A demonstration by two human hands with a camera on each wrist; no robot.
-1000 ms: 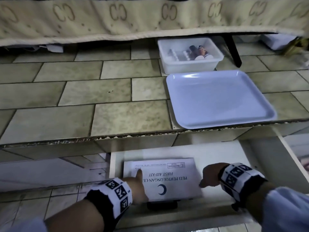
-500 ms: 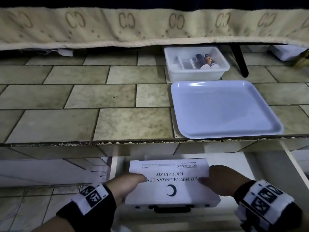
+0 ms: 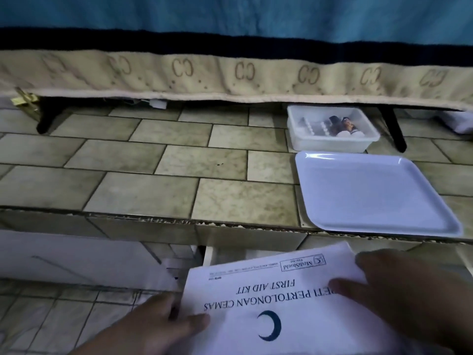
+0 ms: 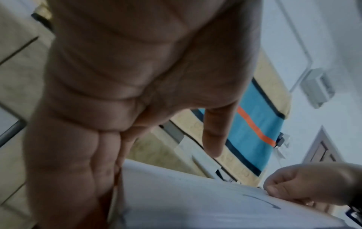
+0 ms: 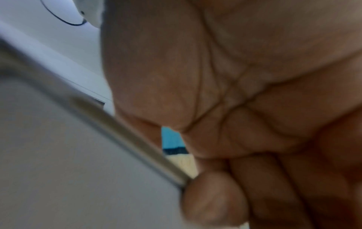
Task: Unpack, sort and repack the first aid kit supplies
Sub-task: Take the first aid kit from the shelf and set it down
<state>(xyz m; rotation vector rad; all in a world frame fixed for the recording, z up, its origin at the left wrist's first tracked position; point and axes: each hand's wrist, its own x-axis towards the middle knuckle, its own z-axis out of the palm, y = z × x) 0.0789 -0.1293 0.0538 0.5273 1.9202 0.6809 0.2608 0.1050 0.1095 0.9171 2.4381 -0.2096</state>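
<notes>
white first aid kit box (image 3: pixel 268 298) with dark blue crescent, pale lavender tray (image 3: pixel 368 193), beige marbled tiles (image 3: pixel 153 188)

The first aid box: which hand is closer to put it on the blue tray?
Probably the right hand. It holds the first aid box on the side where the blue tray lies; the left hand grips the side away from it. Both will likely carry it.

First aid kit box (image 3: pixel 276 303): lower part cut off by frame bottom in head view. Right hand (image 3: pixel 409 298) covers first letters of the printed title; its wrist is out of frame. Bottles in clear tub (image 3: pixel 332 144): labels too small to read. Both wrist views motion-blurred.
</notes>
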